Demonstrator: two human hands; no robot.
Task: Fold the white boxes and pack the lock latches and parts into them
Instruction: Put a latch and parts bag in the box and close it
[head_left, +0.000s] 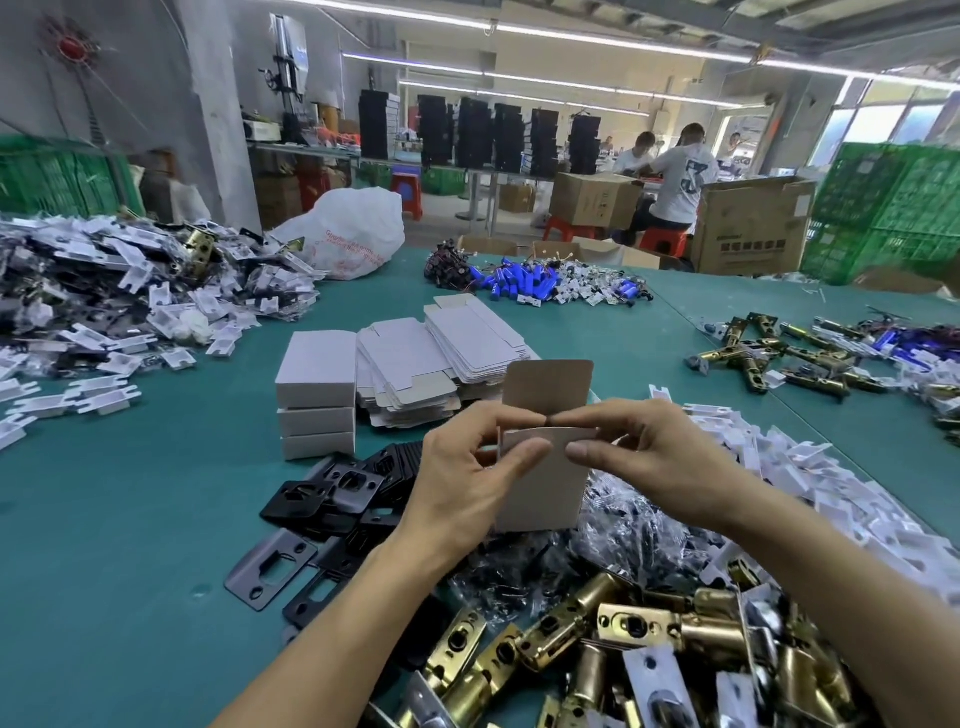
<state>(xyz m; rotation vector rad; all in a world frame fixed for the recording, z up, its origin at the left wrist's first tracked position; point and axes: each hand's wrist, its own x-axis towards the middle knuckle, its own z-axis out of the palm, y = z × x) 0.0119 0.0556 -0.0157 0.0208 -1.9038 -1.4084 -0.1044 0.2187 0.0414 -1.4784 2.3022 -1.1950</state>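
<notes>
Left grip (462, 483) and right grip (665, 457) both pinch the top edge of the box (545, 496) at centre. The box is upright, back flap standing open. Latches (597, 639) crowd 6, plates (332, 499) 8, folded boxes (317, 395) 10, blanks (452, 358) 12, white parts (831, 493) 3. Bare table (130, 519) from 8 to 9.

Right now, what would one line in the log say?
step: folding box | left hand: grips white box | right hand: grips same box | top flap: open, upright
</notes>
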